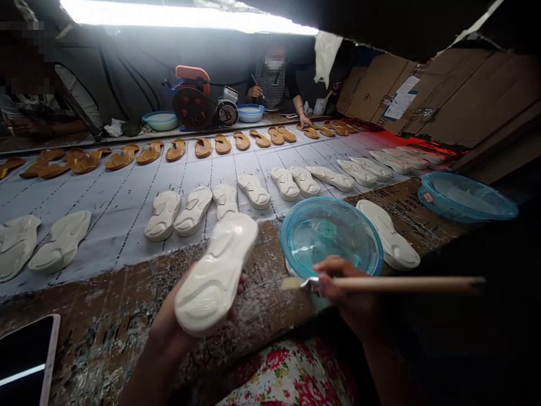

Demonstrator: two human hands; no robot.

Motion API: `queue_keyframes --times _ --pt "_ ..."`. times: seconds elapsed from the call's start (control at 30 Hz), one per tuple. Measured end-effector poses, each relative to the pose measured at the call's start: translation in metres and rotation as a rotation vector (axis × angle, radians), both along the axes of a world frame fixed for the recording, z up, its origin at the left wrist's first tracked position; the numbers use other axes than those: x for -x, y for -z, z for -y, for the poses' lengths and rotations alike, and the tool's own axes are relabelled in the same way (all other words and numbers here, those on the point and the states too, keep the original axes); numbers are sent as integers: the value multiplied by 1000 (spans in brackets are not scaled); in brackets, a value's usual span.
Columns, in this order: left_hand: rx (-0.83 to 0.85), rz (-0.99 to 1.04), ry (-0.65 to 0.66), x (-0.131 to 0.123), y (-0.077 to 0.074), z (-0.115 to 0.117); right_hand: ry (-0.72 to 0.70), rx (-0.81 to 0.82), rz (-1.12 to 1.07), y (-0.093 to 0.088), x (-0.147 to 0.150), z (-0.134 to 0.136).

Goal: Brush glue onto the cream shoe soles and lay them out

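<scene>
My left hand (169, 321) grips a white moulded shoe sole (215, 273), its patterned face turned up towards me. My right hand (342, 287) is shut on a long wooden-handled flat brush (401, 283), whose pale bristle tip (293, 283) points left towards the sole and stays apart from it. Just beyond the brush sits a translucent blue plastic bowl (332, 237) holding a clear liquid. Another white sole (386, 234) lies on the wooden bench edge (270, 270) to the right of the bowl.
A grey conveyor belt (127, 225) carries rows of white soles and tan soles. A phone (25, 361) lies at the near left. A second blue bowl (467, 197) stands at right, with cardboard (456, 96) behind. Co-workers and a red machine (192, 98) are beyond the belt.
</scene>
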State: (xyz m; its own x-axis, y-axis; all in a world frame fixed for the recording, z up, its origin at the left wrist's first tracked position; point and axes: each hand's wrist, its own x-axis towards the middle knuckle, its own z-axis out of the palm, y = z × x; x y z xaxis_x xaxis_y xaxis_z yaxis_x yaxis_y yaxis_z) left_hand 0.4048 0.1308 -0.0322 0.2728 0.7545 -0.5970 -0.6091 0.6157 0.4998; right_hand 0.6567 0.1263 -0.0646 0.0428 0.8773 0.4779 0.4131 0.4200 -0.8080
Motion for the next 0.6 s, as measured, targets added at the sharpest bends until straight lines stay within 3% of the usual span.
queue_keyframes --times 0.07,0.13,0.27,0.4,0.47,0.6 --pt "-132 15 -186 3 2 -1 154 107 2 9 -17 -10" --pt "-208 97 -258 3 8 2 250 207 25 17 -29 -20" --pt "-74 170 -19 -2 38 11 215 380 76 29 -42 -36" --pt "65 71 24 -7 61 11 106 446 16 32 -46 -41" --pt "88 85 47 -11 58 6 92 416 -46 29 -44 -40" --pt "88 78 67 -20 37 1 52 231 -136 12 -20 -30"
